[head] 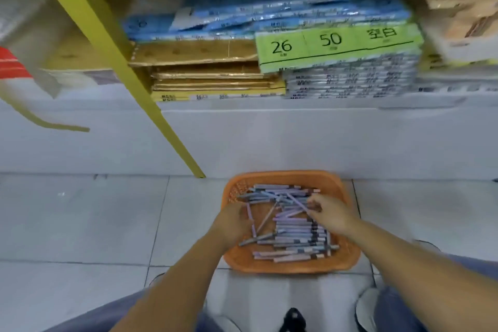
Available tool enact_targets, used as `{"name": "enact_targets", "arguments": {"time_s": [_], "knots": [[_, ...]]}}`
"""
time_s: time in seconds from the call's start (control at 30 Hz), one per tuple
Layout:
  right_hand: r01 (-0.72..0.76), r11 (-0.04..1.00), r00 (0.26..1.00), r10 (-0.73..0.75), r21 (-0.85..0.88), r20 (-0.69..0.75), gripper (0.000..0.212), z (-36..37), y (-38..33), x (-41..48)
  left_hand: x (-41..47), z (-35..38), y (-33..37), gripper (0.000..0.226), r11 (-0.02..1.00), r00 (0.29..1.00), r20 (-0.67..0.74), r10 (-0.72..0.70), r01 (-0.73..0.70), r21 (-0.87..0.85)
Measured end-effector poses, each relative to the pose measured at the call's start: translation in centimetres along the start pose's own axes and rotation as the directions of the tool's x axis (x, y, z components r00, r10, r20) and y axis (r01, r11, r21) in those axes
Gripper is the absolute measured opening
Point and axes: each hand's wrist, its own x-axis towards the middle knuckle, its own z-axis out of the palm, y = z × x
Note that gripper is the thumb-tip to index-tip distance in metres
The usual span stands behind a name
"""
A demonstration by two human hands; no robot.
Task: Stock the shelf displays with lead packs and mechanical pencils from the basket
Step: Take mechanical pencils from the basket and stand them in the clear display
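While basket (283, 268) sits on floor (80, 224) below shelf (296, 116), pencils (293, 234) lie heaped inside basket, mostly crosswise. Right hand (332, 213) over basket's far right part, fingers curled, pinching pencils from heap. Left hand (233, 222) at basket's left edge, against one lengthwise pencil; fingers hidden, grip unreadable. Paper packs (350, 81) stacked on shelf behind basket.

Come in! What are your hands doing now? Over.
Left hand and right hand down in orange basket, among pencils. Grip unclear. Nothing blocking them.
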Motion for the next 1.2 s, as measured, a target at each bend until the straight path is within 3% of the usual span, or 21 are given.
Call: {"name": "enact_targets", "arguments": {"time_s": [0.07,0.17,0.27,0.4,0.5,0.57,0.63,0.73,0.97,1.1,1.2], "knots": [[-0.051,0.997,0.998,0.049,0.055,0.024,0.023,2.2,1.2,1.6,1.6,2.4,-1.6,0.036,0.995,0.997,0.035,-0.072,0.074,-0.061],[-0.153,0.982,0.984,0.161,0.111,-0.074,0.047,4.4,2.8,3.5,3.6,4.9,-3.1,0.046,0.988,0.992,0.056,-0.110,0.115,-0.099],[-0.176,0.984,0.967,0.177,0.021,-0.186,0.067,5.7,3.9,4.8,5.4,6.4,-3.4,0.052,0.975,0.994,0.009,-0.112,0.111,-0.192],[-0.180,0.981,0.962,0.160,-0.075,-0.223,0.080,6.4,4.9,6.5,7.7,7.8,-3.8,0.070,0.944,0.973,-0.028,-0.230,0.217,-0.248],[-0.150,0.986,0.960,0.128,-0.072,-0.251,0.074,6.4,5.3,7.4,8.9,8.6,-3.6,0.072,0.919,0.976,-0.013,-0.216,0.199,-0.341],[-0.134,0.978,0.965,0.092,-0.160,-0.247,0.068,6.5,5.5,7.6,9.3,9.1,-3.2,0.068,0.920,0.970,-0.060,-0.234,0.201,-0.337],[-0.124,0.966,0.970,0.071,-0.225,-0.232,0.061,6.5,5.6,7.8,9.6,9.4,-3.3,0.052,0.940,0.961,-0.097,-0.258,0.227,-0.256],[-0.105,0.979,0.970,0.063,-0.173,-0.233,0.046,6.6,5.7,7.8,9.9,9.3,-4.0,0.016,0.952,0.965,-0.073,-0.251,0.232,-0.199],[-0.004,1.000,0.984,0.005,0.004,-0.178,0.054,6.8,5.9,7.1,8.4,8.4,-4.8,0.020,0.904,0.969,-0.023,-0.246,0.221,-0.366],[0.056,0.997,0.998,-0.057,-0.049,-0.015,0.032,6.5,5.9,7.3,7.5,7.8,-4.5,0.031,0.899,0.968,-0.092,-0.234,0.179,-0.399],[0.016,1.000,0.999,-0.015,-0.018,0.045,0.013,5.8,5.7,7.0,7.4,7.2,-3.7,0.033,0.887,0.973,-0.106,-0.207,0.141,-0.440]]}}
